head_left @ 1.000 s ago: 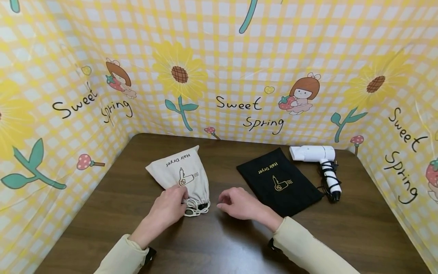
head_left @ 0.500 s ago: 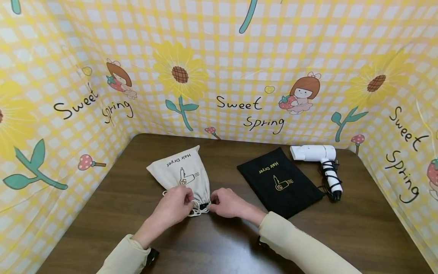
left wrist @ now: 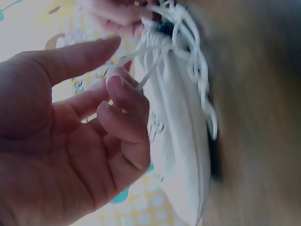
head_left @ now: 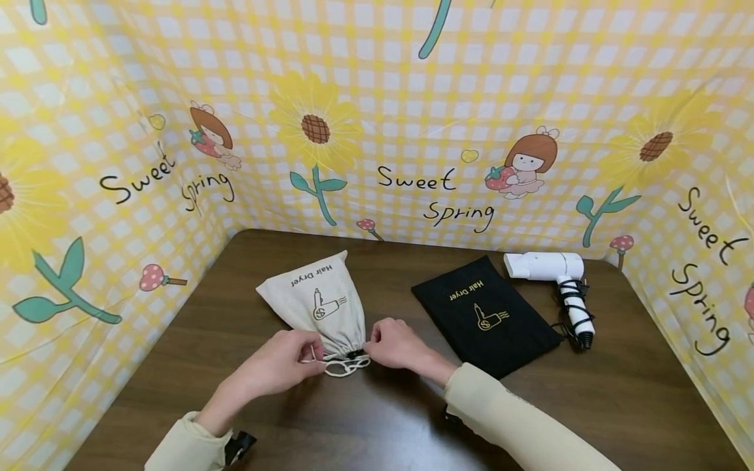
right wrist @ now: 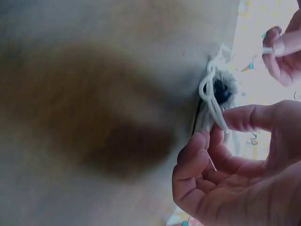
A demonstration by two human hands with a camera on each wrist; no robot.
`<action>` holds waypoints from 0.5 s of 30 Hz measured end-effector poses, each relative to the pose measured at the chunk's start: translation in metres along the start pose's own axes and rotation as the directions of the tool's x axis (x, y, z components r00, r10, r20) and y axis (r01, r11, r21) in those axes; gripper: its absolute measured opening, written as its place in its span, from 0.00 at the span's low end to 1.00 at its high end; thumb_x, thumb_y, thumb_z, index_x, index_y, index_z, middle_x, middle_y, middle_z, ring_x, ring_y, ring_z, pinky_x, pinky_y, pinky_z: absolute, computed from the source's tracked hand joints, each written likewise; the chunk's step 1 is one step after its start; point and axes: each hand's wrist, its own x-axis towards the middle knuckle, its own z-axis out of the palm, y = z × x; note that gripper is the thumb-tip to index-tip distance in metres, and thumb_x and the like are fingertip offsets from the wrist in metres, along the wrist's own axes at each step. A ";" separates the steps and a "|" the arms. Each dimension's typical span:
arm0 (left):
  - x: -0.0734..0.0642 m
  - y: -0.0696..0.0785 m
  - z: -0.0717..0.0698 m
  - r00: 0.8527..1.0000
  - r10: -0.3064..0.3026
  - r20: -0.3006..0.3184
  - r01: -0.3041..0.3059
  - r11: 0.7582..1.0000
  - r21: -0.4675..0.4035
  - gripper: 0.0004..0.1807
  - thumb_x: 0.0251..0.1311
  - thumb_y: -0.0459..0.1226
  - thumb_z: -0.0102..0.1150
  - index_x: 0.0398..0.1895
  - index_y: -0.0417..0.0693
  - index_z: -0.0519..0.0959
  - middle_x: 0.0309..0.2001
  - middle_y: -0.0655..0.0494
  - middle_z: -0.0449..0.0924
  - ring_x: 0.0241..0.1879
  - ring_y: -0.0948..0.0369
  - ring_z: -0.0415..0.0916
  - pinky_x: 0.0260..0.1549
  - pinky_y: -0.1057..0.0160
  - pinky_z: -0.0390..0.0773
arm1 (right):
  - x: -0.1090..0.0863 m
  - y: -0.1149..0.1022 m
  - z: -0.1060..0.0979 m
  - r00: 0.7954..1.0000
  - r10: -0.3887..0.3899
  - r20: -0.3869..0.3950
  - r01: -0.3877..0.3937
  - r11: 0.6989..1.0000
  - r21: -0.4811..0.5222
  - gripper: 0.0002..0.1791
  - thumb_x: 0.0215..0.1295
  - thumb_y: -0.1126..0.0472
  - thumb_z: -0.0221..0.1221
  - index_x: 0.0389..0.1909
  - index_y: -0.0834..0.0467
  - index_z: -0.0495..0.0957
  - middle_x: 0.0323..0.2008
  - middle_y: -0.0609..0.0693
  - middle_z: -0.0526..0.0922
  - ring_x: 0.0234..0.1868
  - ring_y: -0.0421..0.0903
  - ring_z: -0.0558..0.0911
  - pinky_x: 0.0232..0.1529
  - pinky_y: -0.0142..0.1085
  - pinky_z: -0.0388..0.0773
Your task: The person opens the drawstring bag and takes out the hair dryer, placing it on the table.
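A cream cloth drawstring bag point(head_left: 326, 304) printed "Hair Dryer" lies on the table, its gathered mouth toward me. White drawstring point(head_left: 338, 373) loops spill from the mouth, where something black point(right wrist: 221, 92) shows. At the mouth's left, my left hand point(head_left: 288, 356) has a loop of the cord hooked in its curled fingers, drawn out from the bag in the left wrist view. My right hand point(head_left: 396, 343) is at the right side of the mouth. Its thumb and fingers pinch the cord there, as the right wrist view shows.
Right of the hands lies a flat black drawstring bag point(head_left: 485, 317) with the same print in gold. Beyond it rests a white hair dryer point(head_left: 544, 266), black cord wound round its handle. Patterned yellow cloth point(head_left: 406, 118) walls the brown table point(head_left: 377, 418) at back and sides.
My right hand has come left to the bag's mouth and taken the cord. My left hand has shifted slightly left and down, pulling a cord loop outward; the mouth looks more gathered.
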 end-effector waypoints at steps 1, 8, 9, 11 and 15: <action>-0.003 0.000 -0.004 1.000 -0.016 0.015 0.016 1.000 0.000 0.11 0.60 0.36 0.73 0.27 0.55 0.79 0.21 0.67 0.69 0.22 0.69 0.66 0.24 0.65 0.69 | -0.003 -0.002 -0.005 1.000 0.013 -0.002 -0.013 1.000 0.000 0.13 0.63 0.54 0.63 0.19 0.49 0.77 0.19 0.43 0.77 0.21 0.43 0.76 0.24 0.39 0.73; -0.017 -0.006 -0.025 0.988 -0.136 0.072 0.131 0.989 0.070 0.25 0.71 0.46 0.67 0.15 0.57 0.68 0.15 0.69 0.59 0.16 0.69 0.58 0.19 0.66 0.61 | -0.033 -0.024 -0.052 0.999 0.047 0.015 -0.047 0.999 0.005 0.12 0.64 0.58 0.60 0.20 0.51 0.77 0.19 0.44 0.76 0.21 0.43 0.74 0.25 0.38 0.71; -0.019 -0.007 -0.027 0.984 -0.160 0.073 0.154 0.984 0.085 0.27 0.71 0.46 0.66 0.14 0.56 0.66 0.14 0.68 0.58 0.16 0.69 0.57 0.19 0.66 0.60 | -0.036 -0.024 -0.057 0.999 0.047 0.014 -0.047 0.999 0.000 0.12 0.65 0.59 0.60 0.21 0.51 0.77 0.19 0.43 0.75 0.21 0.42 0.74 0.25 0.38 0.71; -0.020 -0.008 -0.028 0.975 -0.210 0.067 0.201 0.972 0.126 0.28 0.70 0.47 0.66 0.13 0.57 0.65 0.14 0.68 0.58 0.15 0.68 0.58 0.19 0.64 0.60 | -0.039 -0.022 -0.063 0.999 0.047 0.024 -0.047 0.999 -0.009 0.11 0.65 0.59 0.60 0.22 0.52 0.78 0.20 0.43 0.76 0.22 0.42 0.74 0.25 0.37 0.71; -0.019 -0.012 -0.025 0.960 -0.276 0.040 0.267 0.951 0.153 0.27 0.70 0.47 0.67 0.13 0.55 0.67 0.14 0.66 0.60 0.16 0.65 0.59 0.20 0.62 0.61 | -0.041 -0.022 -0.072 0.996 0.004 0.084 -0.001 0.999 -0.039 0.04 0.63 0.64 0.65 0.29 0.55 0.81 0.25 0.46 0.78 0.27 0.43 0.75 0.29 0.38 0.72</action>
